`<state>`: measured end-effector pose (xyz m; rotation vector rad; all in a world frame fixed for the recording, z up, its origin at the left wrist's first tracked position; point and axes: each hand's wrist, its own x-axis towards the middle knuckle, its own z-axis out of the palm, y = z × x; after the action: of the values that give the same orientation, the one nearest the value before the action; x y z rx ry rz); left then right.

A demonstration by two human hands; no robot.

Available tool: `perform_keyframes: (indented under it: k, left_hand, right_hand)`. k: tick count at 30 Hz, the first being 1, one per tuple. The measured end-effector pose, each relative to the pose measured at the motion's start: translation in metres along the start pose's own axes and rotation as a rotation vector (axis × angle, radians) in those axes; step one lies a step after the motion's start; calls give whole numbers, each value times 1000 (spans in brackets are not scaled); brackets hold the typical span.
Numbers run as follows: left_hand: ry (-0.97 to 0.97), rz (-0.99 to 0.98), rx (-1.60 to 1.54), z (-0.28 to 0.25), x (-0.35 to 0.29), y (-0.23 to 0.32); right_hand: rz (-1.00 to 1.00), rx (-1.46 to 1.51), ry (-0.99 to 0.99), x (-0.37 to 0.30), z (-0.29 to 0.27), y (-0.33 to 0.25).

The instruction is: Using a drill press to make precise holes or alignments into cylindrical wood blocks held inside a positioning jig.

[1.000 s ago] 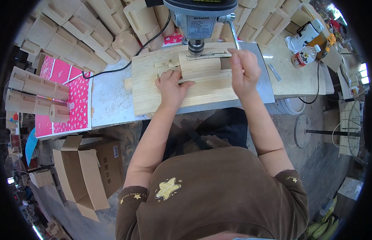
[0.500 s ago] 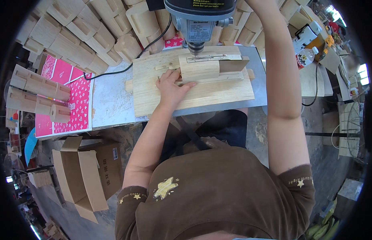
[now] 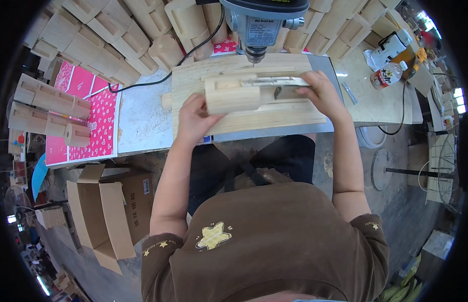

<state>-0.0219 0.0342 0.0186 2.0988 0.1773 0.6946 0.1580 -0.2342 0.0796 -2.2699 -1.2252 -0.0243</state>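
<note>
A pale wooden cylinder [image 3: 233, 98] with a cut-out along its top lies on its side over the wooden board [image 3: 294, 120], slightly blurred by motion. My left hand [image 3: 194, 120] is closed around its left end, thumb along the near side. My right hand [image 3: 324, 94] pinches the right end of a flat, light strip [image 3: 281, 81], which runs along the cylinder's top and out past its right end. Below the strip is a brown flat piece [image 3: 289, 94] with a dark mark. Behind the cylinder, the bench drill [image 3: 264, 31] holds its chuck [image 3: 255, 53] and bit above the board.
Stacked wooden cylinders [image 3: 113, 30] line the table's back, and more stand on pink patterned paper [image 3: 100, 121] at left. A black cable [image 3: 193, 53] crosses the tabletop. A bottle [image 3: 387, 75] and a marker [image 3: 349, 93] lie right. An open carton [image 3: 113, 216] sits below left.
My right hand has come down from high beside the drill to the strip's right end. The cylinder and strip have moved left and nearer, out from under the chuck; my left hand has shifted left.
</note>
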Motion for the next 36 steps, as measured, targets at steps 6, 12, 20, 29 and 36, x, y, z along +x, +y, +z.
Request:
perform_keyframes:
  k: [6,12,20,29,36]
  left_hand:
    - [-3,-357,-255,-55,-34,25]
    - [22,-814,-343,-57,-27,50]
    - [20,-849,-610,-15,-28,53]
    - [57,23,299,44,-26,42]
    - [169,-6,482,50,3,-7]
  right_hand:
    - [5,77,-59,-27,-5,-12]
    - [-29,147,-20,-38,-1,-30]
    - [-42,107,-17,-39,2,-37]
    - [-10,28,238,-5,18,1]
    - [-81,-14,275,31,37,3]
